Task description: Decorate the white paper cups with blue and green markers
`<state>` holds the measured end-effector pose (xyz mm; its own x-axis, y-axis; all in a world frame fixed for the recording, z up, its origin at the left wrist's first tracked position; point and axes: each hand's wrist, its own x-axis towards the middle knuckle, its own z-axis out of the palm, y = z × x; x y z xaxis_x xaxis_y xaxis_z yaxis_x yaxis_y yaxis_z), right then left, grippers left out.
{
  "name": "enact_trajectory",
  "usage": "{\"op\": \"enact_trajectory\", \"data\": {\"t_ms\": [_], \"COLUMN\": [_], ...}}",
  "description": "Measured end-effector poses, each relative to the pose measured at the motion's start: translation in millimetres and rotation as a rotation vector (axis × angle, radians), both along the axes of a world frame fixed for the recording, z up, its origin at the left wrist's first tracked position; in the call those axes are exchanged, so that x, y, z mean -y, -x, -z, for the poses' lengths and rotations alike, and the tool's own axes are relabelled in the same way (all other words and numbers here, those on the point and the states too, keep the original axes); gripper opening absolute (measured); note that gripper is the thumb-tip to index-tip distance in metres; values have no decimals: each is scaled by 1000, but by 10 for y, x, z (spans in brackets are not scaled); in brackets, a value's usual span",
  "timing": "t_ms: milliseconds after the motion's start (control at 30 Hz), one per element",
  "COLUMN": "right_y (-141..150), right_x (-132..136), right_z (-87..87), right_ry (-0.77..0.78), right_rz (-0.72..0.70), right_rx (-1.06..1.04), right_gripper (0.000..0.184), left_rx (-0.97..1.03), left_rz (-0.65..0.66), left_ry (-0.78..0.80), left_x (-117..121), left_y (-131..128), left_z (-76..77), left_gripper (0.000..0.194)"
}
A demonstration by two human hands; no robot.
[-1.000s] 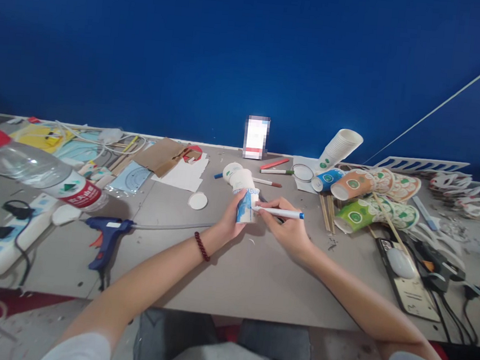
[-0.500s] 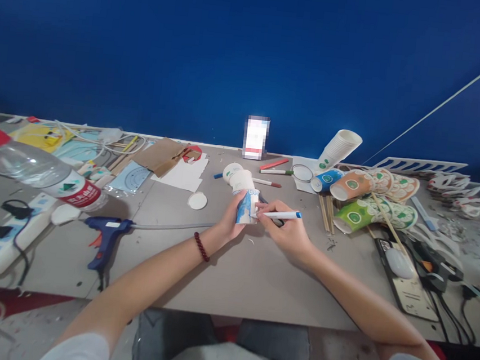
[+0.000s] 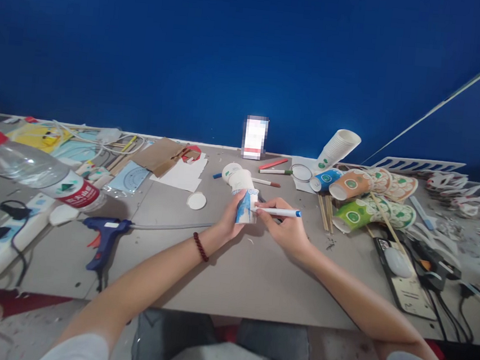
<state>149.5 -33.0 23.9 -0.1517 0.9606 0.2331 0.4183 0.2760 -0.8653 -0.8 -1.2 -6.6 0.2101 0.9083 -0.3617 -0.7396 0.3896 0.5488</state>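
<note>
a white, blue-patterned paper cup [image 3: 245, 209] is gripped in the left hand [image 3: 231, 217], just left of the right hand [image 3: 283, 226], where a white, blue-ended marker [image 3: 285, 212] is pinched, its long axis aimed at the cup.

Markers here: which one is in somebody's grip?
The blue-ended white marker, held in the right hand; the other markers lie on the table.

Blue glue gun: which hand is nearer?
Left: the left hand, holding a cup, is right of the blue glue gun; the right hand, with a marker, is farther right.
</note>
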Motion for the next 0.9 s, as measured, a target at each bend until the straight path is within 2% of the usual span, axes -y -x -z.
{"op": "enact_trajectory", "data": {"t_ms": [200,367,533,733,900], "right_y": [-4,-1,-10,-5,-14], "right_x": [-3,-6,-3,-20,-2], "right_z": [-21,-6,-10,20,-11], "right_ry": [5,6,11,24,24], "right_rz": [-69,5,-56,0,-41], "right_rx": [-5,26,-6,-4,10], "right_gripper": [21,24,23,23,22], "left_rx": [-8,-7,-6,-20,-21], "left_rz": [35,20,20,17,44], "left_ry": [-10,-46,-19,-37,-51], "left_x": [1,3,1,1,8], "left_y": [15,10,4,0,4], "left_z": [33,31,41,54,43], "left_gripper": [30,29,29,29,29]}}
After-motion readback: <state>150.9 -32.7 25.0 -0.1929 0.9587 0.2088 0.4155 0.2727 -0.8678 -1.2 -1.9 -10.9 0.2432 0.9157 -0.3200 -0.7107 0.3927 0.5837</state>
